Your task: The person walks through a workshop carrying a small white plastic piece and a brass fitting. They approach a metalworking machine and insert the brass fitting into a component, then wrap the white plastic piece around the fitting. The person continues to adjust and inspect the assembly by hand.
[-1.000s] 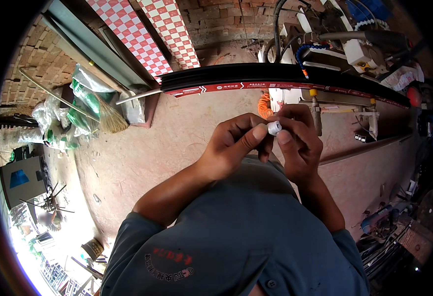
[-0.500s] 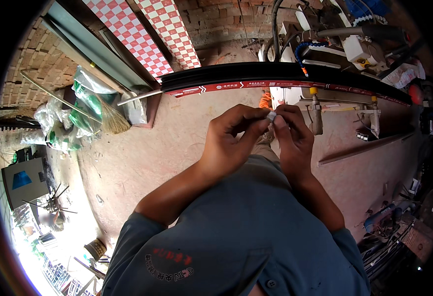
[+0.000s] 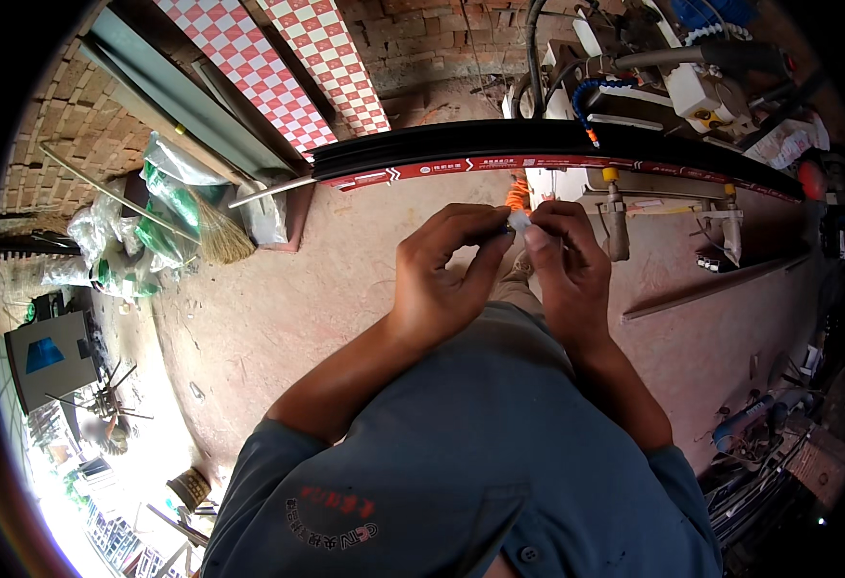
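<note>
A small whitish, see-through piece is pinched between my two hands, in front of my body. It is too small to tell its kind. My left hand holds its left side with thumb and forefinger, where a tiny yellowish spot shows. Thumb and fingertips of my right hand grip the right side. Beyond the hands runs a long stack of black profile bars with a red printed strip along its near side; neither hand touches it.
A machine with hoses and a yellow-capped metal fitting stand at the right. A straw broom lies by plastic bags at the left. Checkered red-and-white boards lean at the back. A bar lies on the floor at right.
My fingertips have drawn slightly apart, the left hand shifting a little to the left. More of the small whitish piece shows between them.
</note>
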{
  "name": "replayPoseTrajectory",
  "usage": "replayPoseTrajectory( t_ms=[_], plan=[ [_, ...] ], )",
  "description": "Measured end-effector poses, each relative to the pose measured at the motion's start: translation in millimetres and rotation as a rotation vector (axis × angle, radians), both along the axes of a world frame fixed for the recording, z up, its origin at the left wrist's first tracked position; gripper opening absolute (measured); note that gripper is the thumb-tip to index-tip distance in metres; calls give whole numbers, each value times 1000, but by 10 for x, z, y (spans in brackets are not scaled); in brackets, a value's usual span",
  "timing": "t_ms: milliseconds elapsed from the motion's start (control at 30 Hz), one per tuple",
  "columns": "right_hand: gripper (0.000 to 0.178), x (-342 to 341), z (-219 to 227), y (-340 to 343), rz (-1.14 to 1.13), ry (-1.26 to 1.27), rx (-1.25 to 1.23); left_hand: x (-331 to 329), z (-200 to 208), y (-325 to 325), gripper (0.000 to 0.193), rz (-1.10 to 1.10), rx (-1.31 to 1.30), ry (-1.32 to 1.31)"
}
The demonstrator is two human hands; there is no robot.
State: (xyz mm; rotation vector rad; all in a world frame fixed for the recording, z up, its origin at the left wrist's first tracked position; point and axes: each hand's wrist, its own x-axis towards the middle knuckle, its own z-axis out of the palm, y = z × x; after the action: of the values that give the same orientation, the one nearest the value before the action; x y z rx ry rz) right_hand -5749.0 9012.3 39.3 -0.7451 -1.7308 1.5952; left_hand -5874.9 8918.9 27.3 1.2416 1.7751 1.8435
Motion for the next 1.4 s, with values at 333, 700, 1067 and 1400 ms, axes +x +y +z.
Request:
replayPoseTrajectory(
  t_ms=[333,700,1067,1400],
  plan=[
    [14,-7,83,-4,85,32,30,53,62,-50,23,-60,86,-391],
    [9,-16,149,35,178,10,-71,-22,60,-135,23,-240,62,-805],
    [13,-30,111,-66,138,50,-1,-78,11,-107,21,-405,7,-931],
    [14,-41,143,-31,50,-36,394,-319,94,-109,20,-538,-100,-367]
  ],
)
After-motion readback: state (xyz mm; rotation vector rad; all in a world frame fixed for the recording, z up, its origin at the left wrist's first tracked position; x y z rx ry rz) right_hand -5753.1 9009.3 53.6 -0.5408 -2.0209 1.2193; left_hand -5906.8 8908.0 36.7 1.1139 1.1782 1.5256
